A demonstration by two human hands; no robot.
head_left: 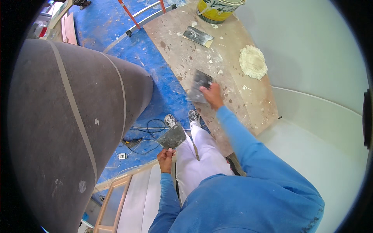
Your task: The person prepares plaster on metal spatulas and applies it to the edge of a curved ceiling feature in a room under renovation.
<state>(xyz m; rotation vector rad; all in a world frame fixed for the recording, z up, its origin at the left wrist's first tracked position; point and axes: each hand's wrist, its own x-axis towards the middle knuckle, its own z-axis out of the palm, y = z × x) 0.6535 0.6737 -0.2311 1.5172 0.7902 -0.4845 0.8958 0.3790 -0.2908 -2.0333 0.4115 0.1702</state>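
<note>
My right hand [211, 94] grips a dark plastering blade [201, 79], slightly blurred, over the stained board worktop [175, 46]. My left hand [166, 158], lower and closer to my legs, pinches a second grey, speckled blade [173, 136] by its near edge. Another plaster-smeared blade [197, 35] lies higher on the board. A rough round patch of cream filler [252, 62] is at the board's right, and a yellow bucket [215, 11] caked with filler stands at its far end.
A large dark curved column [70, 116] fills the left. Below are a blue floor covering [108, 23], cables [149, 126], and a power tool [132, 141]. A pale curved wall [318, 46] borders the right. Metal rails [130, 11] and planks [66, 29] lie at the upper left.
</note>
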